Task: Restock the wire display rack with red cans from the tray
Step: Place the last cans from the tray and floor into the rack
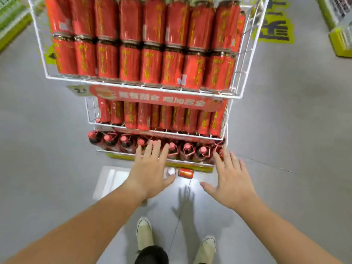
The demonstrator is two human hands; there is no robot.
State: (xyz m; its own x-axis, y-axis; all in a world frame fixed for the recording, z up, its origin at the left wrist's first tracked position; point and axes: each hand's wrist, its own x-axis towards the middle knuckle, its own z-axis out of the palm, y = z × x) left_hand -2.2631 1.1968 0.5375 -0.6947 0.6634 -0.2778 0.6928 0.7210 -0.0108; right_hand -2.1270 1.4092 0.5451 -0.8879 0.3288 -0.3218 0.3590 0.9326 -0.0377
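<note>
A white wire display rack [245, 60] stands in front of me, its top basket packed with two rows of red cans [152, 61]. A lower basket [91, 113] holds another row of red cans. On the floor at the rack's foot lies a pale tray [110, 180] with one red can on its side [186, 173] and one upright can seen from its top [171, 171]. My left hand [150, 170] hovers flat with fingers spread above the tray, just left of those cans. My right hand [232, 178] is spread open to their right. Both hands hold nothing.
The rack's bottom tier holds dark bottles with red caps [187, 149] above a yellow base [122, 156]. Grey floor surrounds the rack. Green and yellow shelving [341, 42] sits at the far right and another at the far left [11, 25]. My shoes [144, 233] stand below.
</note>
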